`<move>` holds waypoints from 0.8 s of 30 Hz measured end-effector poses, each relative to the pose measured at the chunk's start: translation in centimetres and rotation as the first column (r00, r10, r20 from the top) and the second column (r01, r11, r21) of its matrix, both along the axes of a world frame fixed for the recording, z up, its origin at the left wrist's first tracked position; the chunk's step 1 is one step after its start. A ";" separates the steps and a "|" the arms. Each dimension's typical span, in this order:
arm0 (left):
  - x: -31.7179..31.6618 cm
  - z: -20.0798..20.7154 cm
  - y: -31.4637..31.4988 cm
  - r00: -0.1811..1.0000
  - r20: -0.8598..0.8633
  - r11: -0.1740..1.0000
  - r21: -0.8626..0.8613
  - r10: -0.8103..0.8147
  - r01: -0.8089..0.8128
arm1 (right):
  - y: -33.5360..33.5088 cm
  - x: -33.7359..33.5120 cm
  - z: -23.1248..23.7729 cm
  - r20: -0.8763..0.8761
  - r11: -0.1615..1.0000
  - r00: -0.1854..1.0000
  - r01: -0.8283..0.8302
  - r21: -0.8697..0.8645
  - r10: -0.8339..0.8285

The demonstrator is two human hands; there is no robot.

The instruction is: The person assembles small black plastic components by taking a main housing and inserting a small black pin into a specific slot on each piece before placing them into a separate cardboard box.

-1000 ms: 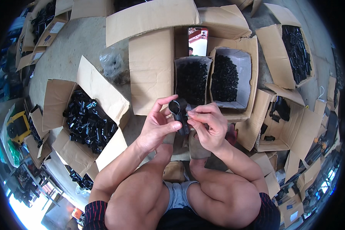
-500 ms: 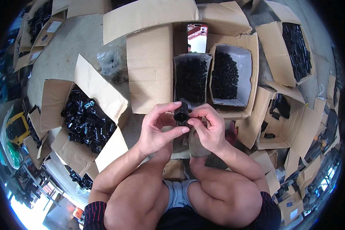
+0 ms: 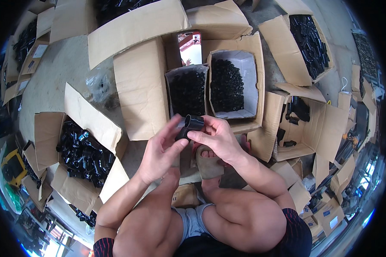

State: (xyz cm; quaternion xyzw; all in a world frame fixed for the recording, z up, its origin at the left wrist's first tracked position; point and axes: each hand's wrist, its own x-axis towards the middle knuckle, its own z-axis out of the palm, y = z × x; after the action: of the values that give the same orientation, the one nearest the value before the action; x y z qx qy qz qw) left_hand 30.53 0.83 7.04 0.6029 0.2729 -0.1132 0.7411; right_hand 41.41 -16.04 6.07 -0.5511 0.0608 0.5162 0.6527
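A short, hollow black plastic tube fitting (image 3: 194, 123) sits in my right hand (image 3: 221, 139), pinched between thumb and fingers. Its round open end faces left, and a smaller section juts out below. My left hand (image 3: 156, 156) is just left of the fitting with thumb and fingers apart; its fingertips are blurred. Beyond my hands, two grey-lined cardboard trays hold many small black pieces: the left tray (image 3: 187, 68) and the right tray (image 3: 249, 77). Both trays stand inside a large open carton (image 3: 258, 55).
A phone (image 3: 189, 51) leans upright behind the left tray. An open box of glossy black parts (image 3: 88, 156) is at left. On the right stand a box with a few black pieces (image 3: 304, 132) and a fuller one (image 3: 311, 45). A plastic bag (image 3: 99, 85) lies on the floor.
The fitting has turned from upright to sideways. My left hand has let go and spread its fingers, while my right keeps hold. The whole view has shifted, with things now further left.
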 end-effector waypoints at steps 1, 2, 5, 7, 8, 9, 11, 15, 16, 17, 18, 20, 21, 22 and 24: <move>-0.2 -0.5 0.3 0.999 -0.049 0.980 -0.197 -0.008 -0.002 | 0.0 0.3 0.5 -0.063 1.000 0.998 -0.007 0.014 0.008; -0.3 -0.9 0.5 0.995 -0.096 0.923 -0.385 -0.025 -0.014 | -0.1 0.3 0.1 -0.030 1.000 1.000 0.009 0.028 -0.008; -0.7 -1.5 0.8 0.993 -0.116 0.923 -0.381 0.000 -0.045 | -0.7 1.0 -0.9 0.084 0.999 0.996 0.018 0.032 -0.020; -1.0 -1.7 1.0 0.988 -0.142 0.922 -0.374 0.053 -0.103 | -1.6 4.3 -1.5 0.277 0.985 0.958 -0.033 -0.172 0.081; -1.0 -1.8 0.9 0.983 -0.160 0.915 -0.377 0.085 -0.141 | -2.6 5.8 -4.1 0.499 0.963 0.863 0.064 -0.262 0.078; -1.0 -1.8 0.8 0.977 -0.179 0.908 -0.379 0.119 -0.180 | -3.4 7.6 -5.6 0.648 0.885 0.729 0.129 -0.448 0.221; -0.9 -1.7 1.3 0.969 -0.211 0.879 -0.429 0.126 -0.207 | -4.1 10.0 -7.2 0.665 0.773 0.575 0.088 -0.629 0.476; -1.1 -1.7 1.6 0.965 -0.219 0.848 -0.476 0.142 -0.233 | -3.7 10.8 -9.7 0.626 0.656 0.288 -0.010 -0.754 0.724; -1.2 -1.6 1.6 0.966 -0.212 0.845 -0.480 0.146 -0.234 | -3.5 10.7 -10.3 0.628 0.649 0.241 -0.006 -0.761 0.740; -1.1 -1.6 1.6 0.967 -0.205 0.843 -0.485 0.150 -0.233 | -3.4 10.5 -10.7 0.628 0.641 0.194 0.000 -0.768 0.753; -1.0 -1.5 1.6 0.968 -0.198 0.840 -0.490 0.154 -0.234 | -3.2 10.5 -11.0 0.627 0.633 0.144 0.006 -0.774 0.766; -1.1 -1.7 1.6 0.965 -0.210 0.843 -0.480 0.157 -0.242 | -3.3 10.7 -11.1 0.669 0.679 0.142 -0.033 -0.734 0.730; -1.0 -1.8 1.6 0.965 -0.213 0.845 -0.478 0.154 -0.240 | -3.5 10.8 -11.0 0.688 0.699 0.142 -0.047 -0.714 0.712; -1.0 -1.8 1.5 0.964 -0.208 0.841 -0.481 0.166 -0.248 | -3.4 10.8 -11.0 0.699 0.709 0.136 -0.046 -0.704 0.702; -1.0 -1.8 1.3 0.963 -0.196 0.833 -0.487 0.186 -0.261 | -3.2 10.6 -11.1 0.721 0.729 0.124 -0.042 -0.683 0.682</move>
State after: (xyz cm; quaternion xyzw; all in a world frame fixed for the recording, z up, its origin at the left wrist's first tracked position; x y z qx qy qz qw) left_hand 29.50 2.18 5.26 0.3403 0.3535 -0.1358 0.8607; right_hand 51.99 -19.29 -5.00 -0.8888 -0.3614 0.1789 0.2177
